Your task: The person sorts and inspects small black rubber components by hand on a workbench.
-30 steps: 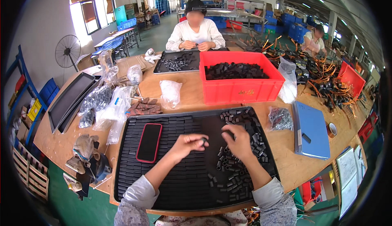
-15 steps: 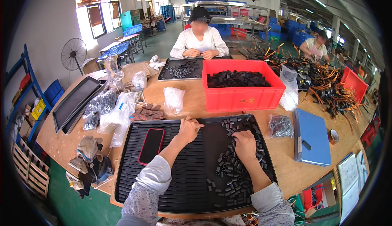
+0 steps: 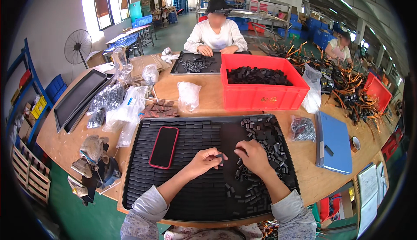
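At centre, left hand (image 3: 204, 161) pinches a black tube (image 3: 219, 156), which a fingertip slip could drop; right hand (image 3: 253, 156) curls, contents unclear.

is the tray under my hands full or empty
Partly full: the tray has rowed black pieces at left, loose pieces at right, bare surface between.
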A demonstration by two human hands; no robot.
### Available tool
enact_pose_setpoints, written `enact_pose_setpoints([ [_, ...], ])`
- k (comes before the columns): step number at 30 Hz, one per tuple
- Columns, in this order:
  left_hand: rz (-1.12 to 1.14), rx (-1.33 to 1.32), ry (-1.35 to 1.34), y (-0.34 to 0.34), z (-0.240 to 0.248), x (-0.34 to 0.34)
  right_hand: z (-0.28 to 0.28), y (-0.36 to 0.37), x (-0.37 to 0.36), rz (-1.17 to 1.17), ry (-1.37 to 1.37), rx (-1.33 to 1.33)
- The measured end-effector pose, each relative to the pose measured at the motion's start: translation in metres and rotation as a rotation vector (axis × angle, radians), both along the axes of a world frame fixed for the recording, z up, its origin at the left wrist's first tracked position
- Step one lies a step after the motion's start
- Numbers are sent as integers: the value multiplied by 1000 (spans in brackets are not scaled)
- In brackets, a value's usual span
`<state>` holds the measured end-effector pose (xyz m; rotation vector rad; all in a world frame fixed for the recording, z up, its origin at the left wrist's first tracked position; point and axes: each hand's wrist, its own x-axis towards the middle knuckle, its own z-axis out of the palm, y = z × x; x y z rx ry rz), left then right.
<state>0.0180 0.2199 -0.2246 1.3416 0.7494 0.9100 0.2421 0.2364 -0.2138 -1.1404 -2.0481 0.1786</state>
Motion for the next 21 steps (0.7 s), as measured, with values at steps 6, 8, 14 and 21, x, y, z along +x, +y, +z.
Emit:
enact_pose_setpoints([
  [6, 56, -118, -109, -7, -2, 0, 3, -5, 10, 88, -195, -110],
  [8, 37, -133, -64, -5, -4, -2, 3, -8, 3, 126, -148, -257],
  [14, -73, -98, 112, -4, -6, -3, 1, -18, -18, 267, 715, -697],
  [21, -59, -148, 19, -6, -3, -3, 7, -18, -17, 428, 347, -284],
])
